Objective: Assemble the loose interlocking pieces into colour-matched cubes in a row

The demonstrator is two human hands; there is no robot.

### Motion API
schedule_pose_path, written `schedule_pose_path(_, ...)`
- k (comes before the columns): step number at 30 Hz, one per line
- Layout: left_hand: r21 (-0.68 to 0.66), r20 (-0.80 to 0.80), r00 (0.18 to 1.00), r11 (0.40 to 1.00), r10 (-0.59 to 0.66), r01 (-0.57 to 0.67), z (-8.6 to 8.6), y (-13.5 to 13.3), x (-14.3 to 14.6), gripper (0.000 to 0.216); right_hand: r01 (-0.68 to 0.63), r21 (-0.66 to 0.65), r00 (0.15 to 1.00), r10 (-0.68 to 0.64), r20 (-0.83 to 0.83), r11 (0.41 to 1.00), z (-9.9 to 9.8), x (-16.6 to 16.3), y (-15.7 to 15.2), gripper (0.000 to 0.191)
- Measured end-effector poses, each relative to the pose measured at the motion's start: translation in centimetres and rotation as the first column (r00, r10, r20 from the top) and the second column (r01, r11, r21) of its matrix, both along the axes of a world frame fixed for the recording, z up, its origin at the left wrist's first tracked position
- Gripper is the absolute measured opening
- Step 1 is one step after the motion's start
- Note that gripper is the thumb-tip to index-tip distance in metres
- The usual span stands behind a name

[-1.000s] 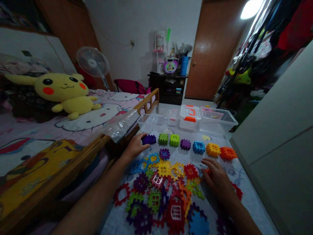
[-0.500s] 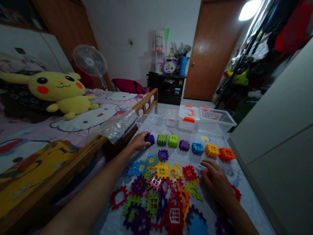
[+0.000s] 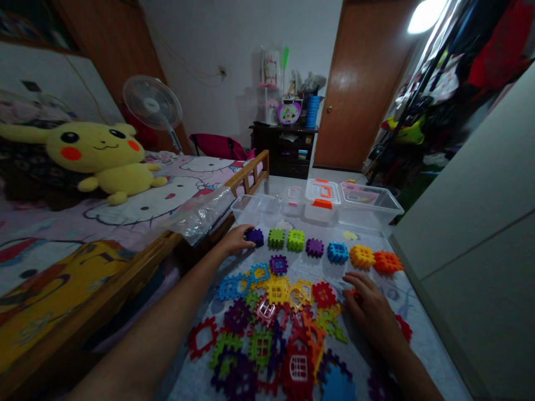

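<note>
My left hand (image 3: pixel 237 240) has its fingers closed on the side of a dark purple toothed block (image 3: pixel 256 238), at the left end of a row. The row continues with a green block (image 3: pixel 276 238), a lime block (image 3: pixel 296 240), a purple block (image 3: pixel 315 247), a blue block (image 3: pixel 337 252), a yellow block (image 3: pixel 361 257) and an orange block (image 3: pixel 388 262). My right hand (image 3: pixel 370 305) rests lower right, fingers curved around an orange-red building piece (image 3: pixel 354 295), mostly hidden between thumb and fingers. Left of it lie a red piece (image 3: pixel 324 294) and a yellow window piece (image 3: pixel 277 291).
Loose toothed pieces in several colours are heaped on the cloth-covered table, including a red window piece (image 3: pixel 298 367). Behind the row stand clear plastic boxes (image 3: pixel 370 209) and one lidded box with orange latches (image 3: pixel 321 200). A wooden bed rail (image 3: pixel 171 253) borders the left, a pale cabinet (image 3: pixel 472 234) the right.
Both hands keep practically the same place and grip. The view has shifted very slightly; no block has visibly moved.
</note>
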State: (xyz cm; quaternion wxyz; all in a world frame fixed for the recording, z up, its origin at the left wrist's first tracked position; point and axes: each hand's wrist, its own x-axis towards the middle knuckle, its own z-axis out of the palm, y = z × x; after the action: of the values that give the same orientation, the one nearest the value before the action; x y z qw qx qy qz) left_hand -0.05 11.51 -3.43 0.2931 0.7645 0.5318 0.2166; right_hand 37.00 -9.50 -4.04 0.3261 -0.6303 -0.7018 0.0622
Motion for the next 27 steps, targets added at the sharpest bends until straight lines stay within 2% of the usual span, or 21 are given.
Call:
schedule_pose_path(17, 0.017, 0.006, 1.0, 1.0, 0.014, -0.014, 0.2, -0.3, 0.7, 0.065, -0.011, -0.034, 1.0, 0.012, 0.024, 0.999, 0.1, -0.1, -0.1, 0.029)
schedule_pose_path(20, 0.015, 0.014, 1.0, 1.0, 0.009, -0.009, 0.3, -0.4, 0.8, 0.073, -0.007, -0.025, 1.0, 0.007, 0.015, 1.0, 0.1, -0.1, -0.1, 0.027)
schedule_pose_path(24, 0.042, 0.033, 0.999, 0.999, 0.034, -0.035, 0.6, -1.7, 0.2, 0.082, -0.014, -0.021, 1.0, 0.014, 0.012, 1.0, 0.2, -0.1, 0.0, 0.028)
schedule_pose_path(27, 0.082, 0.028, 0.997, 0.994, 0.076, -0.078, 1.3, -3.7, -0.9, 0.069, -0.024, -0.051, 0.999, 0.025, 0.027, 0.998, 0.5, -0.1, 0.0, 0.03)
